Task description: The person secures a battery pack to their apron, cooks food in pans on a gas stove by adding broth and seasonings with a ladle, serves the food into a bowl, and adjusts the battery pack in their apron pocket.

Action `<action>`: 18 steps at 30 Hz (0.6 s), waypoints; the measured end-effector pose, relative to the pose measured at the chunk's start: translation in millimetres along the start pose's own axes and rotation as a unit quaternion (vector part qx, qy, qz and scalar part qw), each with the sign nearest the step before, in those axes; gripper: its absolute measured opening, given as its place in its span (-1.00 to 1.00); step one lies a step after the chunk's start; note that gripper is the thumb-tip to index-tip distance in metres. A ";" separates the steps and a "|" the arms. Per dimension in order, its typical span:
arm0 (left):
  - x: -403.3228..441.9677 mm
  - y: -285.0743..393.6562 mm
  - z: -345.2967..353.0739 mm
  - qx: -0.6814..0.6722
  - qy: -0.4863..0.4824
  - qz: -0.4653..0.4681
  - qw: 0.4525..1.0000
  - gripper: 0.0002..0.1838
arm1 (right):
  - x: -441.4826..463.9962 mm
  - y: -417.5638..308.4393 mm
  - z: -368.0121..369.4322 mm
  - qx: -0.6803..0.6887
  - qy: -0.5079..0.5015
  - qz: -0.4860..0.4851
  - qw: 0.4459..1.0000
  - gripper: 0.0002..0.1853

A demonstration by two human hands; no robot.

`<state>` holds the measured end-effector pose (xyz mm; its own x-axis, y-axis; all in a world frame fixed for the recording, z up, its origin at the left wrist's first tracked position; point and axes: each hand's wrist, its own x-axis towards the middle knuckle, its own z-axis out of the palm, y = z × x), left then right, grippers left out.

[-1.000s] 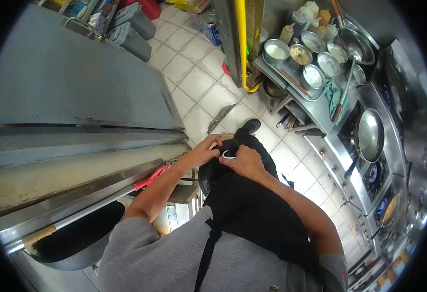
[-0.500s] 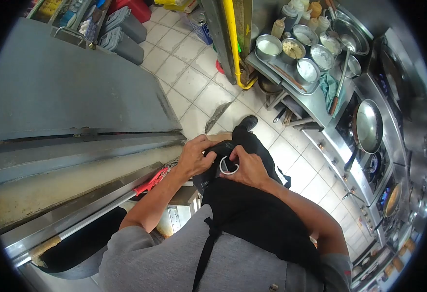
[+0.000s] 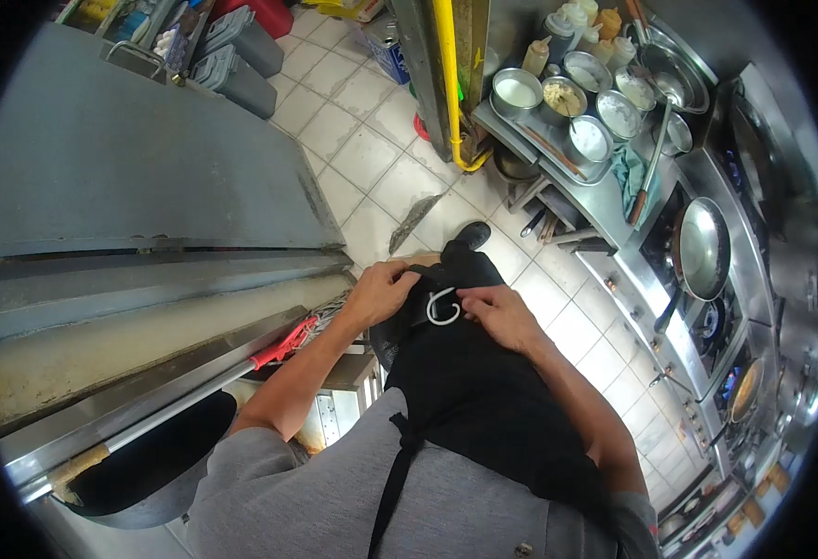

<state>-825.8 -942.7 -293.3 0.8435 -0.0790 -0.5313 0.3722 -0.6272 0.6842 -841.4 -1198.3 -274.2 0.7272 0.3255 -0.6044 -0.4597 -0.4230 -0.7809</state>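
A black apron [image 3: 474,391] hangs over my front, its lower part bunched up ahead of me. My left hand [image 3: 381,293] is closed on a fold of its black cloth. Against the dark cloth shows a thin white curled piece [image 3: 443,322], shaped like an open ring; whether it is a cord or a hook I cannot make out. My right hand [image 3: 500,315] has thumb and fingers pinched together at the open side of this curl. Exactly how the fingertips meet it is partly hidden.
At the right are burners with a frying pan [image 3: 704,250] and a second pan [image 3: 746,389]. Metal bowls [image 3: 588,140] and squeeze bottles stand on a steel counter. A yellow pipe [image 3: 447,84] rises ahead. To the left are a grey panel [image 3: 138,140] and a red-ended pole [image 3: 283,347].
My right hand has drawn back to the right, off the middle of the white curl, which now shows more fully. My left hand stays on the cloth, shifted slightly.
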 end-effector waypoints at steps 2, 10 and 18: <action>1.8 -3.8 5.6 0.066 0.050 0.097 0.992 -0.66 | 8.8 2.0 -2.2 -0.066 0.028 -0.042 0.996 -0.67; 3.3 -26.2 14.4 -0.097 -0.003 0.043 0.994 -0.67 | 29.6 -1.2 -14.3 -0.227 -0.016 -0.218 0.949 -0.63; 22.9 18.1 -15.1 -0.176 -0.366 -0.004 0.914 -0.09 | 55.3 17.6 -7.6 -0.158 -0.016 -0.207 0.965 -0.77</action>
<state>-793.8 -944.2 -285.5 0.4028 -0.6536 -0.6407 0.5880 -0.3517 0.7284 -805.4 -1194.1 -320.1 0.7972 0.5457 -0.2584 0.0495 -0.4856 -0.8728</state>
